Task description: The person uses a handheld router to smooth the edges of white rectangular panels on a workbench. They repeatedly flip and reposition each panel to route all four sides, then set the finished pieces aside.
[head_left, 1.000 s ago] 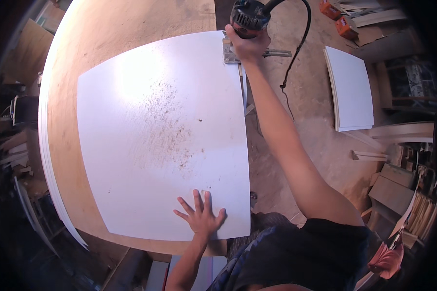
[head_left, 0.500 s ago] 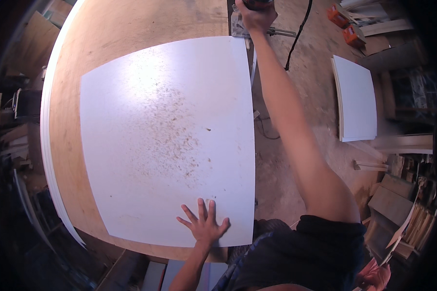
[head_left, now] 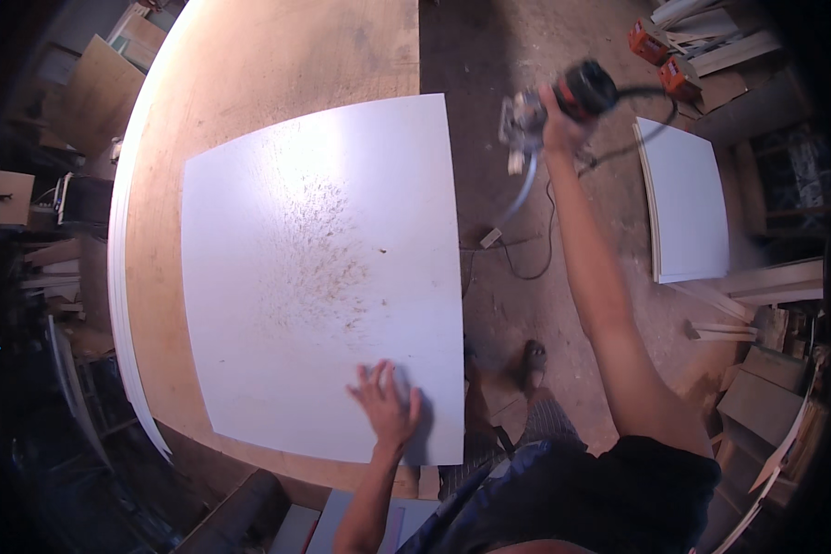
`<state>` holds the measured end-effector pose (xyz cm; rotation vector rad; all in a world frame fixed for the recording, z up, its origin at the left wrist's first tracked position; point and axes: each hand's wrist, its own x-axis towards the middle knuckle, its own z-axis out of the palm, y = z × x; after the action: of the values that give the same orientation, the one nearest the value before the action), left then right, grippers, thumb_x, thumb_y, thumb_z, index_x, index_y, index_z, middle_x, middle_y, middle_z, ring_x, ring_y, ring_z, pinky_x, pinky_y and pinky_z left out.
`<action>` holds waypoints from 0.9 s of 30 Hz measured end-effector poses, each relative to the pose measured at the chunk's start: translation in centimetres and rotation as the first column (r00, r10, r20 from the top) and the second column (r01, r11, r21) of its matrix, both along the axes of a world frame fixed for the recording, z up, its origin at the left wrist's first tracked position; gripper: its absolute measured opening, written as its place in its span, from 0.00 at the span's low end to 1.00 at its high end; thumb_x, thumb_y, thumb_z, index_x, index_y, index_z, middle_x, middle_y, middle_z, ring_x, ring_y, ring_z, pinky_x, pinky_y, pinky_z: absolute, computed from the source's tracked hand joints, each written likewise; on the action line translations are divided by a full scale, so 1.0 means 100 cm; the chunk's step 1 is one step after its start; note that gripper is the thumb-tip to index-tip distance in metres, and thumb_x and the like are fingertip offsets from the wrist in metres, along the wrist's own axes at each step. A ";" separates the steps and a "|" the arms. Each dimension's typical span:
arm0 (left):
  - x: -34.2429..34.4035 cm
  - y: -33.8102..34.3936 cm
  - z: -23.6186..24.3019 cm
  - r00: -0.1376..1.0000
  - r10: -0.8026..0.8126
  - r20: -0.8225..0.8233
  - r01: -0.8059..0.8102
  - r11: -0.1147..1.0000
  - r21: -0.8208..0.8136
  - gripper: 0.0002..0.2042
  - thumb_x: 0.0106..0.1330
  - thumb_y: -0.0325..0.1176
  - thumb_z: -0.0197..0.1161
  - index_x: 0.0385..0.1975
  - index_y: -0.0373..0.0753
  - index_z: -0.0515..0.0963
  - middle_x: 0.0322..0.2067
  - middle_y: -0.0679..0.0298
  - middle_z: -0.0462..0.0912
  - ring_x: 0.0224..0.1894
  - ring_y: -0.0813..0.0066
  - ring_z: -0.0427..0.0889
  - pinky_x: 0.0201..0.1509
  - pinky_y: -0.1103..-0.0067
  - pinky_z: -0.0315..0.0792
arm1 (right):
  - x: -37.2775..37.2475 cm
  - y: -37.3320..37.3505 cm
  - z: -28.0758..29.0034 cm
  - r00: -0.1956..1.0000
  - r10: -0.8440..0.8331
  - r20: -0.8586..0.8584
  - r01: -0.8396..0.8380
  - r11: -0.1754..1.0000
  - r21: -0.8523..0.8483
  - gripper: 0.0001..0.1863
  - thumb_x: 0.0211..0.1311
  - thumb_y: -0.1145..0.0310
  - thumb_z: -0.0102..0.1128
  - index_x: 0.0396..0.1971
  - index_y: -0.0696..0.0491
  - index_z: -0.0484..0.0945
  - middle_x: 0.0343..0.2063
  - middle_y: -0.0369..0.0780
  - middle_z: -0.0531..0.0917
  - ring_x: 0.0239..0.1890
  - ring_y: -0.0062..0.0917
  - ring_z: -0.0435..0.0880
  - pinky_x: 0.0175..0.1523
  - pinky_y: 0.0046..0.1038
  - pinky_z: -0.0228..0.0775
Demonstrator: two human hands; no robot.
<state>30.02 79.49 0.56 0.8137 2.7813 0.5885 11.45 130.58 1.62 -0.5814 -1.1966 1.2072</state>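
Observation:
A large white panel lies on a plywood-topped table, with brown dust and specks scattered over its middle. My left hand is open at the panel's near right part, fingers apart and slightly bent; whether the fingertips touch is hard to tell. Off the panel's far right edge, my right hand grips a handheld trim router, held in the air above the floor. The router has a black and red body and a metal base, blurred by motion. Its dark cord curves off to the right.
Plywood shows around the panel. White boards lean in a stack at the right. Two orange boxes stand at the far right near wood offcuts. A thin cable with a small white block lies on the floor.
My right hand has brought the router away from the panel's far right corner, rightward and nearer, over the floor. My left hand's fingers, spread flat before, have bent and drawn closer together.

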 end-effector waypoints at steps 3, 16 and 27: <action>0.006 0.109 0.015 0.947 -0.225 0.228 0.104 0.890 0.444 0.27 0.62 0.29 0.64 0.62 0.34 0.68 0.57 0.47 0.74 0.64 0.47 0.69 0.70 0.58 0.58 | 0.090 -0.009 -0.030 1.000 0.001 0.024 0.003 0.986 -0.166 0.29 0.44 0.70 0.82 0.47 0.56 0.76 0.43 0.36 0.81 0.44 0.21 0.80 0.54 0.26 0.72; 0.175 0.325 -0.087 0.451 -0.445 0.774 0.146 0.892 0.428 0.24 0.66 0.46 0.63 0.51 0.30 0.73 0.46 0.45 0.81 0.42 0.59 0.81 0.45 0.67 0.73 | 0.327 0.037 -0.010 0.976 -0.103 0.191 0.185 0.857 -0.481 0.31 0.49 0.77 0.77 0.54 0.57 0.72 0.48 0.40 0.81 0.48 0.28 0.81 0.59 0.30 0.72; 0.227 0.454 -0.060 0.515 -0.487 0.705 0.130 0.858 0.497 0.18 0.68 0.45 0.62 0.43 0.33 0.80 0.30 0.53 0.83 0.33 0.61 0.81 0.43 0.68 0.74 | 0.368 0.106 0.021 0.959 -0.263 -0.101 0.162 0.807 -0.567 0.24 0.51 0.77 0.74 0.49 0.55 0.77 0.47 0.39 0.81 0.45 0.28 0.82 0.47 0.35 0.79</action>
<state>52.76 124.92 -5.42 0.8023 1.6125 1.1161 48.26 141.17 3.72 -0.9939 -0.5935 1.3800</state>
